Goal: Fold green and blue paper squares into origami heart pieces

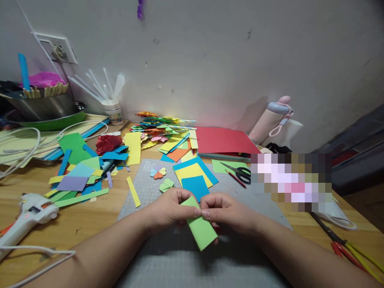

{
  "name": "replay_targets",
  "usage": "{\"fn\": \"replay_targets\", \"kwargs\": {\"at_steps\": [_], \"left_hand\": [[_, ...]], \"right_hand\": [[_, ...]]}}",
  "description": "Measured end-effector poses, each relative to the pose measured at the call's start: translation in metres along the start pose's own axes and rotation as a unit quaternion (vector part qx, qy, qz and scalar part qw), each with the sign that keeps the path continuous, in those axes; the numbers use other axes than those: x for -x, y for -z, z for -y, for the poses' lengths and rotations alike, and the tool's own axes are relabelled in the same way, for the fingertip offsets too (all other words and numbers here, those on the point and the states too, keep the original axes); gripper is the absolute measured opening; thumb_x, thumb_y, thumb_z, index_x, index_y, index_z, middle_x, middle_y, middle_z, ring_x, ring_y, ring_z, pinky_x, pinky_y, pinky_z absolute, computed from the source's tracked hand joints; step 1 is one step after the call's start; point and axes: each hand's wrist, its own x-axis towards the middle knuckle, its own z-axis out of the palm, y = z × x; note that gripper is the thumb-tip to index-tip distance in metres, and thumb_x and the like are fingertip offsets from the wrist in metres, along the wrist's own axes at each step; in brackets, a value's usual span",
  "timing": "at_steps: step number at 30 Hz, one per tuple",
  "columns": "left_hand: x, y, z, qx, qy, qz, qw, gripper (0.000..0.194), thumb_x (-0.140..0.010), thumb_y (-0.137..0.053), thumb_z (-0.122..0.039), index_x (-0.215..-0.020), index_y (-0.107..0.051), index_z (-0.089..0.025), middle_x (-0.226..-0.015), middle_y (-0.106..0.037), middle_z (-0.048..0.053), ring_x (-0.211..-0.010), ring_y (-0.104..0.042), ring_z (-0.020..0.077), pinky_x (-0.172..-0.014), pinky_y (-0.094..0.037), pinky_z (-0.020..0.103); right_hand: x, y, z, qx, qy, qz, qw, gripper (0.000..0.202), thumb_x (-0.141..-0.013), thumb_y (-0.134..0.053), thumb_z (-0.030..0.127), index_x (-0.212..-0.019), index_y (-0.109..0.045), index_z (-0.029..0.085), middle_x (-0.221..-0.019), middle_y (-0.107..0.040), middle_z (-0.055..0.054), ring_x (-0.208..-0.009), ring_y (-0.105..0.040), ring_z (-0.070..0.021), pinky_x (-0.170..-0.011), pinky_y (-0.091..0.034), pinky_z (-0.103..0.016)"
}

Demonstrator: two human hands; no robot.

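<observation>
Both hands hold one light green piece of paper [201,234], which looks folded into a narrow rectangle and tilts over the grey cutting mat [144,248]. My left hand [174,206] pinches its upper part, thumb on top. From the other side my right hand [226,210] grips its edge, the two thumb tips nearly meeting. Behind the hands lie blue and yellow paper squares [186,171]. A green heart-petal paper piece [166,185] sits just beyond my left hand, and a multicoloured paper flower [158,172] is farther back.
Black-handled scissors [241,174] and a red pencil [236,179] lie right of the squares. Paper scraps [76,180] and a glue gun [39,210] with a white cord are at left. Red paper [223,140] lies at the back; pliers [345,244] with red and yellow handles are at right.
</observation>
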Motion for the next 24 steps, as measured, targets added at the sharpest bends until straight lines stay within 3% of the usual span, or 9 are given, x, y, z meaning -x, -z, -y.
{"fn": "replay_targets", "kwargs": {"at_steps": [6, 11, 16, 20, 24], "left_hand": [[0.0, 0.001, 0.001, 0.04, -0.007, 0.005, 0.999, 0.032, -0.066, -0.073, -0.042, -0.066, -0.057, -0.014, -0.049, -0.048, -0.006, -0.037, -0.039, 0.005, -0.036, -0.03, 0.017], [-0.001, 0.001, 0.001, 0.063, -0.022, -0.01, 0.998, 0.037, -0.062, -0.075, -0.045, -0.065, -0.055, -0.014, -0.05, -0.049, -0.005, -0.038, -0.039, 0.0052, -0.036, -0.031, 0.018], [-0.003, 0.004, 0.005, 0.065, -0.072, -0.077, 0.992, 0.033, -0.068, -0.072, -0.043, -0.07, -0.055, -0.015, -0.052, -0.048, -0.006, -0.039, -0.038, 0.0045, -0.037, -0.028, 0.017], [-0.004, 0.002, 0.006, 0.035, -0.141, -0.215, 0.966, 0.027, -0.074, -0.069, -0.039, -0.072, -0.055, -0.015, -0.053, -0.05, -0.006, -0.04, -0.039, 0.0044, -0.04, -0.028, 0.017], [-0.004, -0.006, 0.006, 0.047, -0.153, -0.248, 0.955, 0.026, -0.073, -0.069, -0.036, -0.071, -0.053, -0.015, -0.058, -0.054, -0.004, -0.048, -0.046, 0.0074, -0.047, -0.035, 0.019]], "right_hand": [[-0.001, 0.0, -0.002, -0.033, -0.001, 0.008, 0.999, 0.034, -0.076, -0.067, 0.045, -0.07, -0.051, 0.016, -0.052, -0.053, 0.006, -0.036, -0.052, -0.0068, -0.037, -0.033, -0.016], [0.0, -0.001, -0.002, -0.1, 0.007, 0.005, 0.995, 0.033, -0.077, -0.068, 0.044, -0.073, -0.052, 0.016, -0.049, -0.05, 0.007, -0.04, -0.058, -0.0083, -0.033, -0.03, -0.012], [0.0, -0.004, 0.002, -0.154, 0.003, 0.04, 0.987, 0.034, -0.082, -0.061, 0.047, -0.096, -0.052, 0.017, -0.08, -0.064, -0.006, -0.066, -0.068, -0.0181, -0.042, -0.046, -0.018], [-0.004, -0.013, 0.002, -0.117, 0.115, -0.07, 0.984, 0.038, -0.08, -0.064, 0.047, -0.103, -0.051, 0.019, -0.091, -0.064, -0.007, -0.083, -0.066, -0.0229, -0.05, -0.052, -0.024], [-0.007, -0.022, -0.002, -0.051, 0.132, -0.206, 0.968, 0.026, -0.077, -0.07, 0.035, -0.09, -0.055, 0.018, -0.077, -0.065, -0.004, -0.073, -0.065, -0.0178, -0.05, -0.05, -0.023]]}}
